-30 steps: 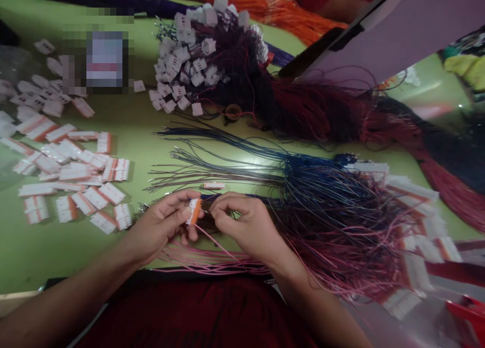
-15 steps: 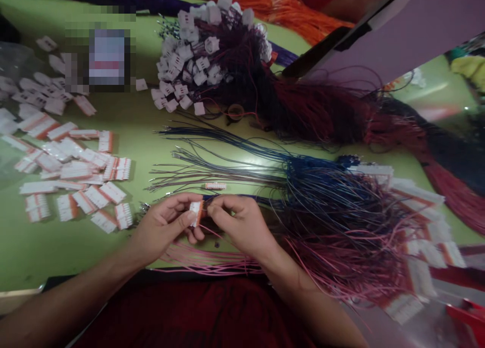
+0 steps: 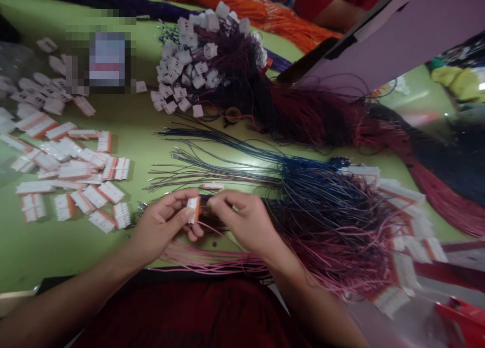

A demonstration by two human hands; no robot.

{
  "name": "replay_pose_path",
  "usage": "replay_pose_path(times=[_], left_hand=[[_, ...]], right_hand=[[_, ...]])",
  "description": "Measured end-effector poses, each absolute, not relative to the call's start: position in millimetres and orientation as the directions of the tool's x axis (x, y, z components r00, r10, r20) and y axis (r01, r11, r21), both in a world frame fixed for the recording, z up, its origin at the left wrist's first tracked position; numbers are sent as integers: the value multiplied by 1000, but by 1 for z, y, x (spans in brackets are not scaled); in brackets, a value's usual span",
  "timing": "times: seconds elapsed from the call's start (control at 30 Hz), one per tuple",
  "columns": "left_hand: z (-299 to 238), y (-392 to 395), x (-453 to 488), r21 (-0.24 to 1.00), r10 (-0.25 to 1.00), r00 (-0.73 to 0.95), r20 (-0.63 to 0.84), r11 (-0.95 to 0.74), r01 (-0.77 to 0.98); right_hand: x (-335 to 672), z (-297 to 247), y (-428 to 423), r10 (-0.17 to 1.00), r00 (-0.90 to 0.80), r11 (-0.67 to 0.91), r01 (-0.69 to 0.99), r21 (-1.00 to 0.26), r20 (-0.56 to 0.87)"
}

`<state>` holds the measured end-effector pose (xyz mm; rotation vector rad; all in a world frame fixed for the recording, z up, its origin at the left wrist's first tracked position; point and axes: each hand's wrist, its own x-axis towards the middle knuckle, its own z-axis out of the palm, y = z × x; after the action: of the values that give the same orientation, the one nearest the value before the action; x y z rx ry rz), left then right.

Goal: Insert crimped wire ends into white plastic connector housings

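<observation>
Between the thumb and fingers of my left hand (image 3: 166, 221) is a white connector housing (image 3: 192, 210) with an orange edge facing right. A pink wire (image 3: 215, 228) runs from its lower right side and passes below my right hand (image 3: 244, 219). The right thumb and forefinger are pinched together just right of the housing, apart from it; whatever they hold is too small and blurred to make out. Behind the hands lies another white-and-orange connector (image 3: 213, 186). Dark wires (image 3: 227, 176) with metal tips lie beyond it, and pink wires (image 3: 212, 259) stretch along the near table edge.
Loose white-and-orange connectors (image 3: 79, 171) cover the left of the green table (image 3: 144, 247). White plugs (image 3: 182, 60) on dark red and black wires (image 3: 295, 105) lie at the back. Wired connectors (image 3: 409, 216) pile up at right, near a slanted panel (image 3: 371, 45). Another person's arm (image 3: 337, 14) shows behind.
My right hand has drawn slightly away from the connector housing, so the gap between them is wider. The left hand keeps its hold. The whole view has shifted a little.
</observation>
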<state>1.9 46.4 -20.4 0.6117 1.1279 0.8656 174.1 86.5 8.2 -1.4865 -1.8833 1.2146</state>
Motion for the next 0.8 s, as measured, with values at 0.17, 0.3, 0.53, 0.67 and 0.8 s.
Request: replay_pose_path(times=[0.17, 0.3, 0.53, 0.67, 0.8], left_hand=[[-20, 47, -3, 765, 824, 170, -541, 566, -307], [-22, 47, -4, 740, 793, 226, -566, 610, -285], [-17, 51, -1, 696, 773, 238, -589, 634, -337], [-17, 53, -1, 709, 782, 226, -581, 622, -333], [-18, 54, -1, 729, 794, 216, -568, 608, -314]], right_hand=[[190, -4, 131, 965, -176, 233, 916, -326, 196], [193, -27, 153, 955, -285, 278, 956, 88, 79], [201, -25, 149, 959, -219, 225, 974, -10, 181], [212, -12, 142, 957, -228, 266, 935, -235, 179], [219, 6, 134, 962, -270, 268, 897, -351, 43]])
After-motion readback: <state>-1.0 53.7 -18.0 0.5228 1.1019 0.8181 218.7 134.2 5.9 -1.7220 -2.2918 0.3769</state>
